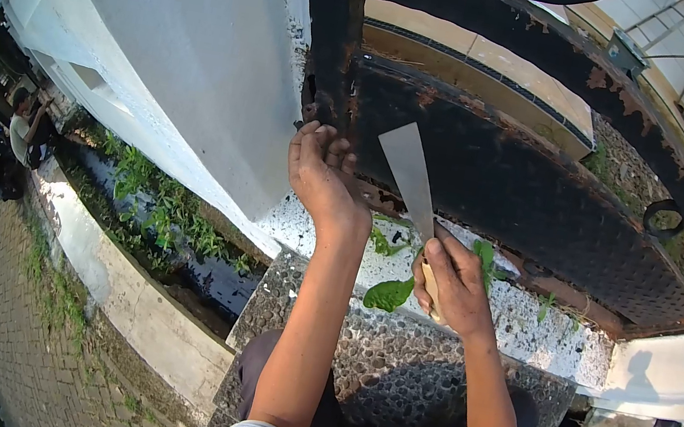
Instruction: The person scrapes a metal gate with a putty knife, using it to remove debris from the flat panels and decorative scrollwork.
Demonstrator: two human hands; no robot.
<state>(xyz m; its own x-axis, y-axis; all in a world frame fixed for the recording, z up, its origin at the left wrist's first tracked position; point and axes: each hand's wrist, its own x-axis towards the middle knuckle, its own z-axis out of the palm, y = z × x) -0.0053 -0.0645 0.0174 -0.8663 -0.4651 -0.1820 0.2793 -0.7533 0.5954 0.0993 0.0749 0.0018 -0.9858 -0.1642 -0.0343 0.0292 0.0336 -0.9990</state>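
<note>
My right hand (459, 278) is closed around the wooden handle (430, 290) of a putty knife. Its wide metal blade (411, 171) points up and to the left, in front of the black metal gate (478, 155). My left hand (328, 177) is raised at the gate's hinge side, its fingers curled in. Just above those fingers is a small rusty hinge piece (311, 111). Whether the fingers touch it or hold something small, I cannot make out. Flaking paint and rust show along the gate's frame (528, 23).
A white wall pillar (182, 33) rises left of the gate. Under the gate runs a paint-speckled white sill (542, 339) with green weeds (389, 295); a pebbled step (389, 362) lies below. To the left are a planted ditch (161, 215) and a seated person (26, 129).
</note>
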